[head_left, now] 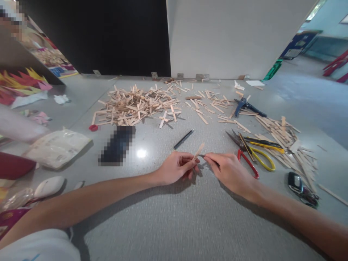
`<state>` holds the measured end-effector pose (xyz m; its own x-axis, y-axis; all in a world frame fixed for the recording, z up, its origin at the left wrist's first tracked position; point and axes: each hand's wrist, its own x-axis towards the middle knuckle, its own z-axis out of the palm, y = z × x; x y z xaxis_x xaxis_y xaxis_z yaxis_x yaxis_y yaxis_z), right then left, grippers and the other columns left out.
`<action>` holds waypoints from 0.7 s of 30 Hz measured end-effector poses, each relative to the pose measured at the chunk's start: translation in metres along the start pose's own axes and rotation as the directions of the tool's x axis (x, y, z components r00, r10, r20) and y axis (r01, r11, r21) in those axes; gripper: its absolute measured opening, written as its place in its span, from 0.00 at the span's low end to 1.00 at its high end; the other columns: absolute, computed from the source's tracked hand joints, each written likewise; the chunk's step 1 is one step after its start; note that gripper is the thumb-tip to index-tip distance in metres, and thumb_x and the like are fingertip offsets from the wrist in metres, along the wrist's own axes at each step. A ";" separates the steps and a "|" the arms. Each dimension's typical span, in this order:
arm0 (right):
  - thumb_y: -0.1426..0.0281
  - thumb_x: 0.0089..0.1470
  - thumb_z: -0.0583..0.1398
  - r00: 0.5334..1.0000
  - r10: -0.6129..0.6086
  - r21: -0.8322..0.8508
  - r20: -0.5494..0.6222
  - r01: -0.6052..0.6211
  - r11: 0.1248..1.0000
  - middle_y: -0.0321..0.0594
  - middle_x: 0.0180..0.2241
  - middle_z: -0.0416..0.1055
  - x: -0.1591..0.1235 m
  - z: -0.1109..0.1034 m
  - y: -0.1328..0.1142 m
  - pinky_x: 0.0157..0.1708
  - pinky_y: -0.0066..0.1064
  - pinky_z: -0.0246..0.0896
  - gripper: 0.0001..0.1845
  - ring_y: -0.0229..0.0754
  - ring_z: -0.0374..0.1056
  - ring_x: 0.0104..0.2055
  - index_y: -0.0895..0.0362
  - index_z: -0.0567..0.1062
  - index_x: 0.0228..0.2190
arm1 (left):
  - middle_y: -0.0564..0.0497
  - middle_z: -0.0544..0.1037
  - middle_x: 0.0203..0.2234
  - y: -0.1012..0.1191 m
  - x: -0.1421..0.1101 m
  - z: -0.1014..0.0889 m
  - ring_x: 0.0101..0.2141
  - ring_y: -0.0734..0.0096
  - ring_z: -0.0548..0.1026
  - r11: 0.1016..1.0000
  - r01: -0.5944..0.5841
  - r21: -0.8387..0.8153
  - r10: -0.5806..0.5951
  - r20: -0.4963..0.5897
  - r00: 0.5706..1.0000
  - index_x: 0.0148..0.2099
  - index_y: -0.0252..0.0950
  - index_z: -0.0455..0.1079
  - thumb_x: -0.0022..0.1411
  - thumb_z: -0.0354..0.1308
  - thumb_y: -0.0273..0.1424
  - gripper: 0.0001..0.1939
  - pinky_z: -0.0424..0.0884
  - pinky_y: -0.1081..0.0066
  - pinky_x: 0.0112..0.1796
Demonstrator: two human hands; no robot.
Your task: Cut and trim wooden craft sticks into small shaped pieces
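Observation:
My left hand is closed, pinching a short flat wooden stick between thumb and fingers, its free end pointing up and to the right. Just right of it, my right hand is closed around a thin dark pointed tool. Most of that tool is hidden in the fingers, so its kind cannot be made out. Its tip reaches the left fingers beside the stick. Beyond my left hand a black pen lies on the grey table.
A heap of wooden pieces covers the back left; split strips lie at right. Near my right hand are red-handled scissors, a yellow-handled cutter and blue pliers. A blurred-out dark phone-like object and a plastic packet lie left.

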<state>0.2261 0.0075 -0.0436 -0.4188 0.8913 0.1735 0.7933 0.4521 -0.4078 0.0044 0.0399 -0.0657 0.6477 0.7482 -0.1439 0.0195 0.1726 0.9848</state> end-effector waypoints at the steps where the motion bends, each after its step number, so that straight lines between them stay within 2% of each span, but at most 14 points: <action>1: 0.70 0.74 0.53 1.000 0.001 -0.027 0.016 0.000 1.000 0.38 0.28 0.79 0.000 0.000 -0.001 0.31 0.32 0.60 0.19 0.40 0.70 0.27 0.56 0.80 0.34 | 0.48 0.80 0.30 0.001 -0.001 0.001 0.20 0.77 0.70 0.999 -0.005 0.051 0.006 -0.006 1.000 0.44 0.32 0.77 0.70 0.62 0.48 0.21 0.65 0.76 0.20; 6: 0.79 0.69 0.55 0.995 0.003 -0.202 0.104 0.018 0.979 0.42 0.31 0.82 -0.004 -0.005 -0.009 0.28 0.34 0.55 0.14 0.44 0.75 0.29 0.57 0.80 0.38 | 0.55 0.71 0.18 0.004 -0.007 0.002 0.18 0.78 0.66 0.967 -0.059 0.247 0.063 -0.005 0.998 0.35 0.33 0.76 0.75 0.55 0.42 0.21 0.61 0.78 0.22; 9: 0.87 0.60 0.54 0.990 0.011 -0.306 0.143 0.034 0.952 0.45 0.31 0.81 -0.008 -0.011 -0.019 0.25 0.36 0.46 0.18 0.46 0.75 0.27 0.60 0.80 0.42 | 0.57 0.69 0.17 0.003 -0.008 0.002 0.18 0.78 0.64 0.951 -0.108 0.291 0.115 -0.008 0.993 0.34 0.34 0.75 0.75 0.55 0.40 0.20 0.60 0.78 0.23; 12: 0.90 0.55 0.55 0.979 0.038 -0.400 0.200 0.046 0.915 0.49 0.32 0.82 -0.008 -0.017 -0.031 0.24 0.38 0.41 0.22 0.49 0.77 0.27 0.63 0.80 0.45 | 0.57 0.68 0.17 0.001 -0.008 0.002 0.19 0.77 0.65 0.932 -0.146 0.333 0.158 -0.009 0.987 0.33 0.34 0.74 0.75 0.55 0.40 0.19 0.61 0.77 0.24; 16: 0.89 0.57 0.57 0.952 0.076 -0.444 0.298 0.068 0.893 0.46 0.33 0.82 -0.001 -0.025 -0.033 0.24 0.37 0.45 0.19 0.48 0.79 0.29 0.61 0.80 0.43 | 0.57 0.68 0.17 0.001 -0.008 0.002 0.19 0.77 0.66 0.912 -0.171 0.372 0.182 0.006 0.983 0.33 0.34 0.75 0.75 0.54 0.38 0.19 0.61 0.77 0.25; 19: 0.86 0.60 0.59 0.948 0.049 -0.394 0.315 0.084 0.915 0.41 0.33 0.83 0.004 -0.027 -0.025 0.27 0.33 0.52 0.15 0.45 0.79 0.32 0.57 0.80 0.41 | 0.57 0.69 0.17 0.002 -0.008 0.001 0.19 0.78 0.66 0.905 -0.178 0.387 0.186 0.017 0.982 0.33 0.34 0.75 0.75 0.54 0.36 0.18 0.61 0.78 0.24; 21: 0.86 0.60 0.60 0.947 0.030 -0.371 0.319 0.096 0.924 0.40 0.32 0.83 0.005 -0.027 -0.021 0.27 0.33 0.52 0.14 0.44 0.78 0.32 0.57 0.80 0.39 | 0.57 0.70 0.17 0.002 -0.008 0.001 0.19 0.77 0.66 0.904 -0.179 0.389 0.185 0.021 0.982 0.33 0.34 0.74 0.75 0.54 0.36 0.18 0.61 0.78 0.24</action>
<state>0.2194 0.0034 -0.0099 -0.5139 0.8474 -0.1337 0.8566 0.5152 -0.0271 -0.0004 0.0337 -0.0623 0.6560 0.7535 0.0433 0.1981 -0.2272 0.9535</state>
